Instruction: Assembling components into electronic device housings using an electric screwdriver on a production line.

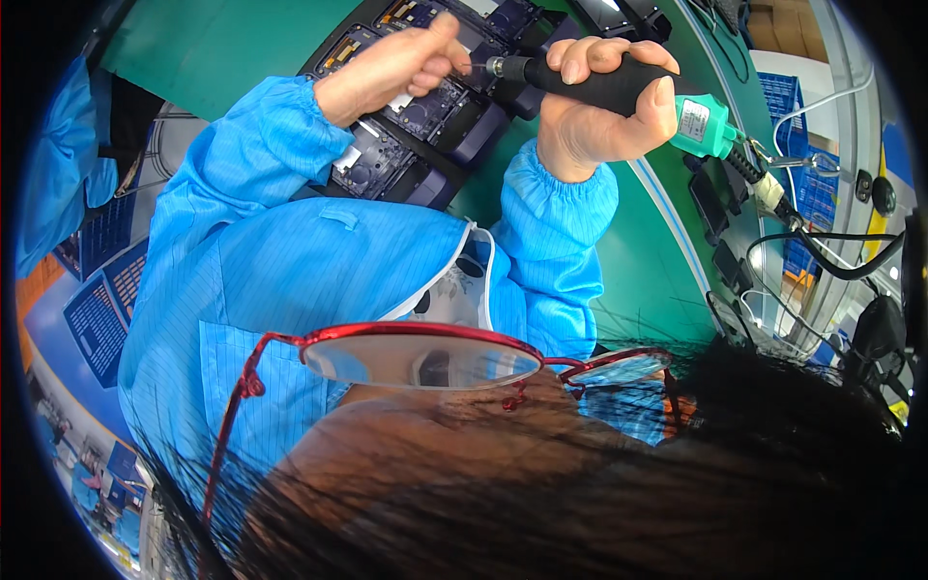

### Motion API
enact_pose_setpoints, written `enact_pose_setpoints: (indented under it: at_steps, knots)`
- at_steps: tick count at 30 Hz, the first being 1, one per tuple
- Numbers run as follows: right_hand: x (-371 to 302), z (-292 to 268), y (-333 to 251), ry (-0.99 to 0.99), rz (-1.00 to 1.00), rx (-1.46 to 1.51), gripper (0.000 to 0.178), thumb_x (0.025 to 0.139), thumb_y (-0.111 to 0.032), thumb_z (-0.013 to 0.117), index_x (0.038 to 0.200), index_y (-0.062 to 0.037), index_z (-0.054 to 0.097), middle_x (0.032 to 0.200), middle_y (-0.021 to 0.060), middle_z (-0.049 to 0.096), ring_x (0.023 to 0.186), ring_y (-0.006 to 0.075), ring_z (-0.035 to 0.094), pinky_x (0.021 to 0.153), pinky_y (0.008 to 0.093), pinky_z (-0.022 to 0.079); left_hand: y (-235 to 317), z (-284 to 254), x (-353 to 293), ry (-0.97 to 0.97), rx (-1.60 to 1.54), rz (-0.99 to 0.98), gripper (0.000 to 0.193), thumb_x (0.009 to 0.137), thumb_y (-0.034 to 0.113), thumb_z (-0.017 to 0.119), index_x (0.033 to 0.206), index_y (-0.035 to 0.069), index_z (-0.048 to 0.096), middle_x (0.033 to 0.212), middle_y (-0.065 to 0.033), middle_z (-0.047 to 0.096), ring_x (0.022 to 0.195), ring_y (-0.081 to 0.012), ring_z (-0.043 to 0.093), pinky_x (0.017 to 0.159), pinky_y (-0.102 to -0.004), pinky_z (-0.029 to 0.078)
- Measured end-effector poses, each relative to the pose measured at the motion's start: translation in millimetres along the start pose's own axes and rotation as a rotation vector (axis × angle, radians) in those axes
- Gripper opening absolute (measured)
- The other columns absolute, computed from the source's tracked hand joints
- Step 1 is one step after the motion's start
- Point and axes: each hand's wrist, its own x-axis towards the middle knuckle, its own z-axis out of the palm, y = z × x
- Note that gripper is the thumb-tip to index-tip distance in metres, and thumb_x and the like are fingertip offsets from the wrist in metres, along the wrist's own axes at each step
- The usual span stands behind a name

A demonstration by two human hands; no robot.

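Note:
My right hand is wrapped round the black grip of an electric screwdriver. The tool lies nearly level, its green cable end to the right and its metal nose and thin bit pointing left. Close to the bit's tip, my left hand has its fingers curled in and pinched; whatever they hold is too small to make out. Beneath both hands, several dark electronic device housings sit in rows with boards and inner parts exposed. My left hand and wrist cover part of them.
The housings rest on a green work mat. A black cable and a metal clip hang at the right, near blue perforated bins. Small dark parts lie along the right edge. Another person's blue sleeve shows far left.

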Motion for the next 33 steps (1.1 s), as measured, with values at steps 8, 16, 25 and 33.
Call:
enact_pose_setpoints:
  at_steps: [8, 16, 25, 33]
  knots:
    - [-28.4, -8.5, 8.8, -0.095, 0.355, 0.046, 0.032, 0.084, -0.025, 0.056, 0.104, -0.0025, 0.046, 0.075, 0.012, 0.054, 0.055, 0.022, 0.053, 0.054, 0.0402, 0.048, 28.2, -19.8, -14.9, 0.04, 0.941, 0.174, 0.032, 0.075, 0.027, 0.073, 0.072, 0.006, 0.049, 0.058, -0.0068, 0.051, 0.058, -0.0208, 0.052, 0.053, -0.0337, 0.039]
    - [-46.8, -6.1, 30.0, -0.184, 0.575, -0.194, 0.032, 0.081, -0.026, 0.056, 0.102, -0.003, 0.05, 0.072, 0.0111, 0.054, 0.057, 0.0213, 0.053, 0.058, 0.0398, 0.047, 5.8, -24.0, -9.4, -0.023, 1.211, 0.173, 0.03, 0.067, 0.025, 0.074, 0.078, 0.005, 0.055, 0.072, -0.0144, 0.06, 0.073, -0.0338, 0.059, 0.064, -0.0425, 0.043]
    - [-47.3, -7.7, 32.9, -0.168, 0.582, -0.227, 0.03, 0.079, -0.023, 0.057, 0.1, -0.0025, 0.05, 0.071, 0.0115, 0.053, 0.056, 0.0213, 0.052, 0.056, 0.04, 0.047, 14.4, -21.1, -7.8, -0.101, 1.198, 0.136, 0.031, 0.065, 0.024, 0.074, 0.076, 0.003, 0.054, 0.07, -0.0162, 0.059, 0.073, -0.0349, 0.059, 0.064, -0.0422, 0.043]
    - [-48.7, -10.5, 37.4, -0.141, 0.554, -0.145, 0.03, 0.08, -0.024, 0.058, 0.099, -0.0024, 0.051, 0.071, 0.0109, 0.054, 0.056, 0.021, 0.053, 0.056, 0.04, 0.048, 7.5, -23.3, -5.9, -0.089, 1.204, 0.179, 0.03, 0.064, 0.023, 0.074, 0.074, 0.004, 0.053, 0.068, -0.0164, 0.058, 0.071, -0.0352, 0.058, 0.062, -0.0425, 0.043]
